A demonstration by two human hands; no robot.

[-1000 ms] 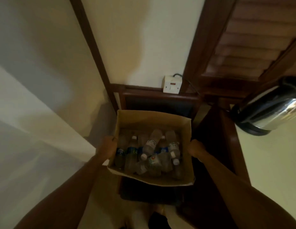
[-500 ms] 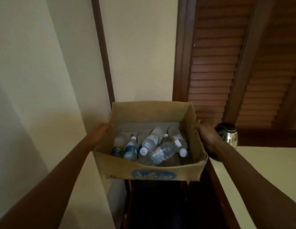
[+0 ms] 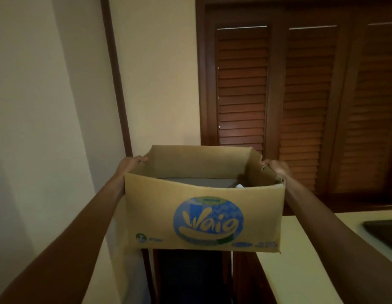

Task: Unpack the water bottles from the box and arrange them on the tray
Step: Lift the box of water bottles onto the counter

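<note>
I hold an open cardboard box (image 3: 203, 218) with a blue round logo in front of me, raised near chest height. My left hand (image 3: 131, 163) grips its left wall near the top edge. My right hand (image 3: 276, 166) grips its right wall. The near wall hides the water bottles inside; only one white bottle cap (image 3: 240, 185) shows over the rim. A dark flat edge at the far right, possibly the tray (image 3: 381, 233), lies on the pale counter.
A pale counter (image 3: 300, 260) runs along the right, below the box's right corner. Dark louvered wooden doors (image 3: 300, 102) fill the back right. A cream wall (image 3: 48, 106) with a dark wooden strip stands at the left. A dark gap lies below the box.
Both hands have lifted the box from low down to chest height. My view has tilted up, so the bottles inside and the kettle have dropped out of sight.
</note>
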